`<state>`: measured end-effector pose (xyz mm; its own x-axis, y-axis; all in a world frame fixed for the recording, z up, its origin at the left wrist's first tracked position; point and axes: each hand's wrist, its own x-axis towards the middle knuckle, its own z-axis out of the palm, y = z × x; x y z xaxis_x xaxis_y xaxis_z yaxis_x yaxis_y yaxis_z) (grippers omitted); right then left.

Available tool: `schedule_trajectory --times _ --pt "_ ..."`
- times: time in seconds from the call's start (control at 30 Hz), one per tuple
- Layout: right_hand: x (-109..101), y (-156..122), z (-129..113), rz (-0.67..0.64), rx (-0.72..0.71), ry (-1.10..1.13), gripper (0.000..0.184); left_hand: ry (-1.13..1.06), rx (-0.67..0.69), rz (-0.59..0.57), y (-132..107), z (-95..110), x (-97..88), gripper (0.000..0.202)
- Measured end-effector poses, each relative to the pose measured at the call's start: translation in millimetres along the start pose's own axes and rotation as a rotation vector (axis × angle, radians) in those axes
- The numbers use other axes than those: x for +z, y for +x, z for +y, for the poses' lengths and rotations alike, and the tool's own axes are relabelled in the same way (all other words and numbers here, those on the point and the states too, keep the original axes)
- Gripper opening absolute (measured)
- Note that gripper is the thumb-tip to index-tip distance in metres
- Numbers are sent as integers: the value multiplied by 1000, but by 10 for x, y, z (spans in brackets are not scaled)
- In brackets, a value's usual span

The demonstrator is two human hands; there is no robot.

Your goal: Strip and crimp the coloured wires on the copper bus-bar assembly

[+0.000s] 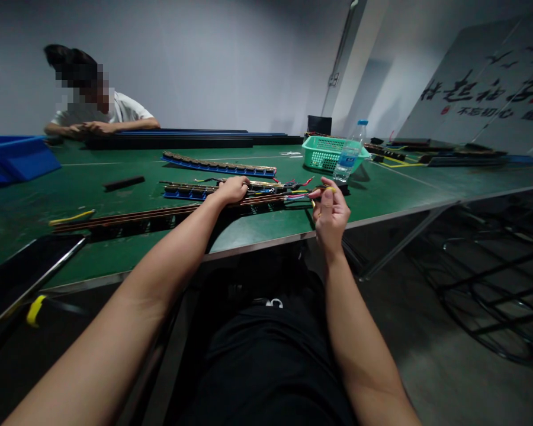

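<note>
Along the near side of the green table (249, 239) lies a long dark strip (169, 216) with copper-coloured rails and wires at its right end. My left hand (233, 189) rests over the strips, fingers curled down; what its fingertips hold is hidden. At the right end, my right hand (331, 210) pinches the wire ends (313, 192) between thumb and fingers. Behind the long strip, partly under my left hand, is a shorter blue-based strip (186, 192). Farther back lies another blue-based strip (220, 165) with red wire at its right end.
A green basket (320, 155) and a water bottle (347, 160) stand beyond my right hand. To the left are a blue bin (13, 158), a phone (31, 266) and a short black piece (124, 183). Across the table sits a person (128, 112) behind stacked long dark profiles (186, 141).
</note>
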<state>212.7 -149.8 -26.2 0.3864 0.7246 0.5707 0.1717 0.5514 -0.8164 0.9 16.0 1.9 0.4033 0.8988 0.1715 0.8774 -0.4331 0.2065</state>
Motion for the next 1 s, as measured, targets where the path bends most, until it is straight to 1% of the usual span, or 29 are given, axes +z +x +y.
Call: schedule_trajectory --times 0.03,0.1,0.23,0.4,0.53,0.63,0.73,0.83,1.0 --pt "17 -38 -44 74 -37 59 50 2 -3 -2 -8 8 -8 45" --pt "52 -82 -112 159 -91 152 46 4 -6 -7 -21 22 -24 45" --pt "70 -94 -161 130 -79 222 45 10 -5 -13 -30 34 -38 45" --pt "48 -93 -158 70 -67 158 48 1 11 -5 -22 19 -24 44" --pt "59 -131 -153 23 -62 128 46 -8 2 8 -9 3 -2 43" --pt "77 -128 -81 3 -48 141 48 -10 8 12 -1 -6 8 43" --pt "108 -88 50 -14 -17 141 51 -6 14 9 2 -8 10 43" --pt "154 -65 162 -47 -22 32 50 -1 19 9 7 -10 15 43" --pt "196 -89 218 -269 -90 -435 37 -2 30 20 29 -23 38 42"
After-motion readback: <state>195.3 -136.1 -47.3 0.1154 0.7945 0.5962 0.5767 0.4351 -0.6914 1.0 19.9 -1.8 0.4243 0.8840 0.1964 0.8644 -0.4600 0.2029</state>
